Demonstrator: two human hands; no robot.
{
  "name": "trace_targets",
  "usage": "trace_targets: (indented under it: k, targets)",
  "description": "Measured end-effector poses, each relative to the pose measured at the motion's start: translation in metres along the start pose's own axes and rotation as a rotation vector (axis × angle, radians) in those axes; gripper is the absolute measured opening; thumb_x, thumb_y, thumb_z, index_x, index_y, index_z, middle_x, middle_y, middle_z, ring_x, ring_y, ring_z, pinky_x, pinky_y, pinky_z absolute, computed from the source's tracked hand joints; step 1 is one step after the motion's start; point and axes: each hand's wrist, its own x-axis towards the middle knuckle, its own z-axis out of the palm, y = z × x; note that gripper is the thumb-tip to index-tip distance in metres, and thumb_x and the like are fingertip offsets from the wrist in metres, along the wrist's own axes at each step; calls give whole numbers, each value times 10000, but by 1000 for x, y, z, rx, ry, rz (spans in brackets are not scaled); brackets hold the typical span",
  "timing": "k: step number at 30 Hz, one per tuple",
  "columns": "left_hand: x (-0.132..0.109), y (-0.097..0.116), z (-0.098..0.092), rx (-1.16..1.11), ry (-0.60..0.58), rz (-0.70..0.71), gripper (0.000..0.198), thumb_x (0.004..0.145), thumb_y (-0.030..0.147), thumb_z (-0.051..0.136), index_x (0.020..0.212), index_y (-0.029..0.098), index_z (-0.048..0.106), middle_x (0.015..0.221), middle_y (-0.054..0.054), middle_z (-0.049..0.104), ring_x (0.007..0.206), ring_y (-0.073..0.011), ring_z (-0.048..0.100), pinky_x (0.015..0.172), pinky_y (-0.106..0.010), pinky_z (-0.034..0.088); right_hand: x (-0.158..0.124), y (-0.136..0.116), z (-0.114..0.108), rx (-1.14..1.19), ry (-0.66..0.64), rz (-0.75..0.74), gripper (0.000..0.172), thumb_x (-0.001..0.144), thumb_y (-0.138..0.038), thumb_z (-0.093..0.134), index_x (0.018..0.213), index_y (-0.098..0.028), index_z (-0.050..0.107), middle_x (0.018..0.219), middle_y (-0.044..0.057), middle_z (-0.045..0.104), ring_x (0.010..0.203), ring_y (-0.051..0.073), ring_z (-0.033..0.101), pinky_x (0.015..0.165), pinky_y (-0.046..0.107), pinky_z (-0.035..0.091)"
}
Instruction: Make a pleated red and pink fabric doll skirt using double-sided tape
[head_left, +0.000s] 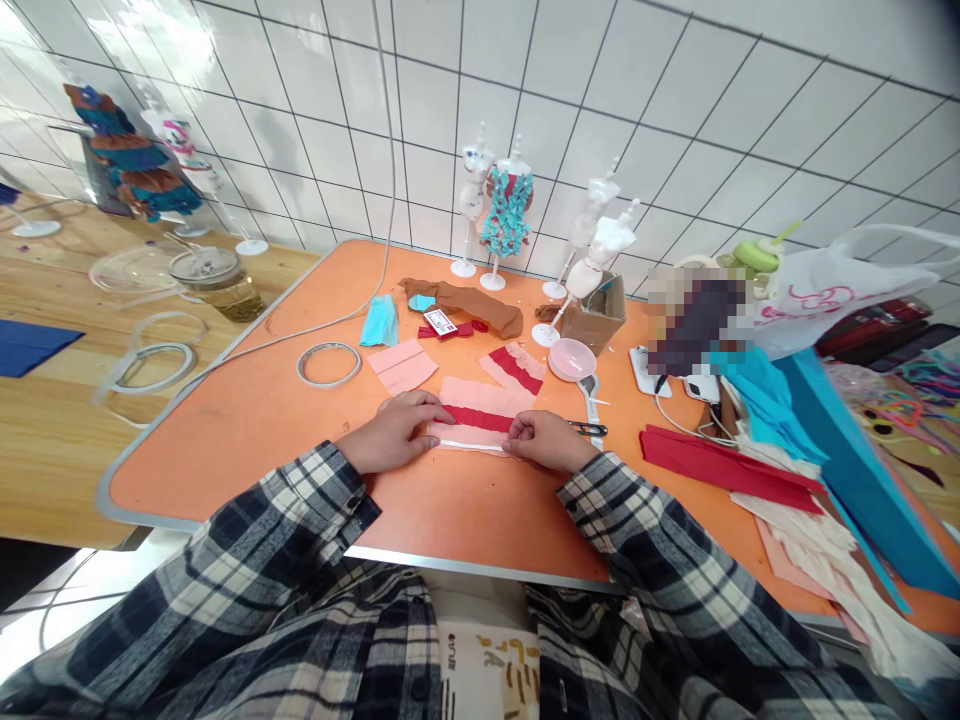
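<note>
A pink paper sheet (pixel 480 398) with a red strip (pixel 480 418) across it lies on the orange table (pixel 247 420) in front of me. My left hand (pixel 394 432) rests on its left end, fingers pressed together on the paper's edge. My right hand (pixel 541 440) pinches the right end of the red strip, fingers curled. A thin white strip (pixel 471 446) runs between both hands along the paper's near edge. Scissors (pixel 589 428) lie just right of my right hand.
Behind the sheet lie more pink and red paper pieces (pixel 401 365), a tape ring (pixel 328 363), a pink dish (pixel 571 359) and a cardboard box (pixel 596 312). Small white mannequins (pixel 510 205) stand by the tiled wall. Red, white and blue paper (pixel 720 465) is piled at right. A glass jar (pixel 214 280) stands at left.
</note>
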Motion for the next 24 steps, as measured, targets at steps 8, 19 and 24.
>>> trace_targets:
  k: [8, 19, 24]
  targets:
    - [0, 0, 0, -2, -9, -9, 318, 837, 300, 586, 1139, 238, 663, 1196, -74, 563, 1150, -264, 511, 1030, -433, 375, -7, -4, 2, -125, 74, -32, 146, 758, -323, 717, 739, -198, 645, 704, -33, 628, 640, 110, 536, 545, 227, 349]
    - [-7, 35, 1, 183, 191, 42, 443, 854, 242, 526, 1295, 261, 570, 1315, -100, 548, 1238, -310, 472, 1045, -538, 338, -12, -7, 9, -206, 125, -56, 113, 757, -300, 700, 766, -208, 635, 739, -21, 673, 667, 123, 562, 557, 231, 320]
    - [-11, 71, 37, 268, -32, 361, 650, 955, 408, 450, 1530, 170, 261, 1559, -162, 360, 1444, -287, 307, 1173, -476, 234, -12, -8, 8, -219, 125, -107, 63, 781, -259, 659, 782, -198, 646, 750, -3, 674, 678, 130, 567, 595, 239, 356]
